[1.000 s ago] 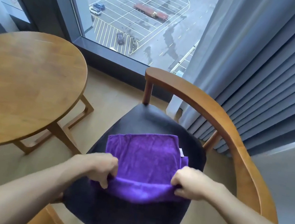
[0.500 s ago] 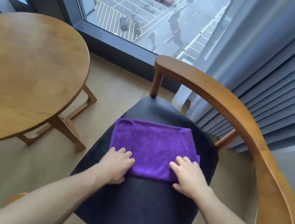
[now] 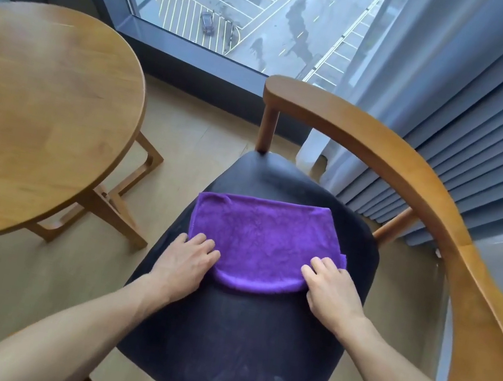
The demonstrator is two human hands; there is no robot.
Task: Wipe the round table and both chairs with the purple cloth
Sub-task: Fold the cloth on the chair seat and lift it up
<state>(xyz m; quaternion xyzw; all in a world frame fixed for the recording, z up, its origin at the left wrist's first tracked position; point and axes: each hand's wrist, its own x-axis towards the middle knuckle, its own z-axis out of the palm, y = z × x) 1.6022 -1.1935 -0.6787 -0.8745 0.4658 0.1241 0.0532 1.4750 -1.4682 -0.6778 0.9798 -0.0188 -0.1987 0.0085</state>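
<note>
The folded purple cloth (image 3: 262,242) lies flat on the black seat (image 3: 235,348) of a wooden armchair (image 3: 413,178). My left hand (image 3: 186,257) presses on the cloth's near left corner with its fingers stretched out. My right hand (image 3: 332,287) presses on the near right corner in the same way. The cloth's near edge bulges toward me between the two hands. The round wooden table (image 3: 31,118) stands to the left of the chair. Only one chair is in view.
A floor-to-ceiling window (image 3: 242,4) runs along the far side, overlooking a car park. Grey curtains (image 3: 481,96) hang behind the chair's curved backrest on the right. Beige floor (image 3: 202,134) shows between table and chair.
A second ago both hands pinched the cloth's near edge and lifted it. They folded it over and laid it flat; now they press on it with fingers straight.
</note>
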